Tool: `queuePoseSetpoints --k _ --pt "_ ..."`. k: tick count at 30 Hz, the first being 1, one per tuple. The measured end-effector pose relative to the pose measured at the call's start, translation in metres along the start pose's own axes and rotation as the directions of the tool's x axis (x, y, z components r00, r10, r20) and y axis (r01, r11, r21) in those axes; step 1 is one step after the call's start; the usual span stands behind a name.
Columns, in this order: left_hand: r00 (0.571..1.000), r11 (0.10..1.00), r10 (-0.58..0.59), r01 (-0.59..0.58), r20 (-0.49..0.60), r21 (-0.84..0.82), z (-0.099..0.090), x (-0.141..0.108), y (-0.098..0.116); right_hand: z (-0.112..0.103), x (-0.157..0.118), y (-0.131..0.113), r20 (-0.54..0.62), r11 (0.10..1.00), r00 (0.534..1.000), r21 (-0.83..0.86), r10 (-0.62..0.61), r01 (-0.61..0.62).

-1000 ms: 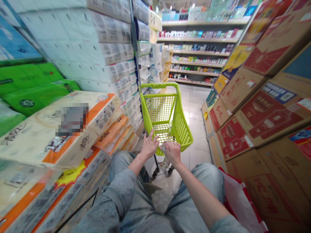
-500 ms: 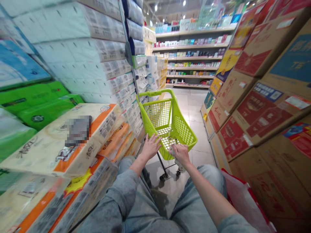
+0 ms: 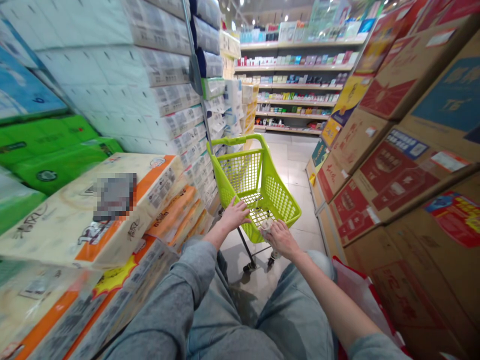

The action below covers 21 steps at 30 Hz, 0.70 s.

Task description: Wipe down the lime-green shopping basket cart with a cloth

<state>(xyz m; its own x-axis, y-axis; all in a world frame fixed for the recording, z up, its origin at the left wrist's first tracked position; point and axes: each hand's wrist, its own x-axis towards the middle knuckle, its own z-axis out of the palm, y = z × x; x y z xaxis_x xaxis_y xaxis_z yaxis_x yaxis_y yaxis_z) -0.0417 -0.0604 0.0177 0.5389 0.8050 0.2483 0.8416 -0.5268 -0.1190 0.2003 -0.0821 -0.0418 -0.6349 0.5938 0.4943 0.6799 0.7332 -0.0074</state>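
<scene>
A lime-green shopping basket cart (image 3: 283, 197) stands on wheels in front of my knees, its handle at the far end. My left hand (image 3: 235, 216) rests at the near left rim, fingers apart, holding nothing. At the near rim, my right hand (image 3: 283, 239) has its fingers closed round a crumpled pale cloth (image 3: 266, 226), which partly hides the rim. Through the basket's grid bottom, no goods are visible.
Packs of tissue (image 3: 157, 185) are stacked at the left, with a blurred-out dark object (image 3: 115, 196) on top. Cardboard cartons (image 3: 378, 185) line the right side. Stocked shelves (image 3: 296, 67) cross the far end. A red-edged white bag (image 3: 356, 290) is beside my right knee.
The view has shifted slightly. My right hand has opened up a little around the cloth, and more of the cloth shows. My left hand stays near the rim.
</scene>
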Motion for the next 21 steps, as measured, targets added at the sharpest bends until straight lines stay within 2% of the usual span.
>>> queuePoseSetpoints --k 3,7,9,16,21 --pt "1.0 1.0 0.012 -0.011 -0.013 0.021 0.0 0.002 0.003 0.013 0.004 -0.019 -0.033 0.999 0.999 -0.041 0.006 -0.007" --pt "1.0 1.0 -0.012 0.013 -0.026 0.01 0.003 0.007 0.008 0.031 0.014 -0.037 -0.091 0.979 0.979 -0.075 0.183 -0.19" --pt "1.0 1.0 -0.023 0.023 -0.021 0.003 0.005 0.009 0.01 0.033 0.016 -0.037 -0.081 0.972 0.974 -0.088 0.212 -0.219" --pt "0.999 0.999 -0.029 0.027 -0.035 -0.043 0.012 0.015 0.015 0.021 0.02 -0.016 -0.063 0.978 0.984 -0.115 0.169 -0.175" --pt "0.997 0.999 -0.026 0.024 -0.067 -0.032 0.013 0.019 0.024 0.013 0.028 -0.011 -0.031 0.955 0.958 -0.075 0.287 -0.288"
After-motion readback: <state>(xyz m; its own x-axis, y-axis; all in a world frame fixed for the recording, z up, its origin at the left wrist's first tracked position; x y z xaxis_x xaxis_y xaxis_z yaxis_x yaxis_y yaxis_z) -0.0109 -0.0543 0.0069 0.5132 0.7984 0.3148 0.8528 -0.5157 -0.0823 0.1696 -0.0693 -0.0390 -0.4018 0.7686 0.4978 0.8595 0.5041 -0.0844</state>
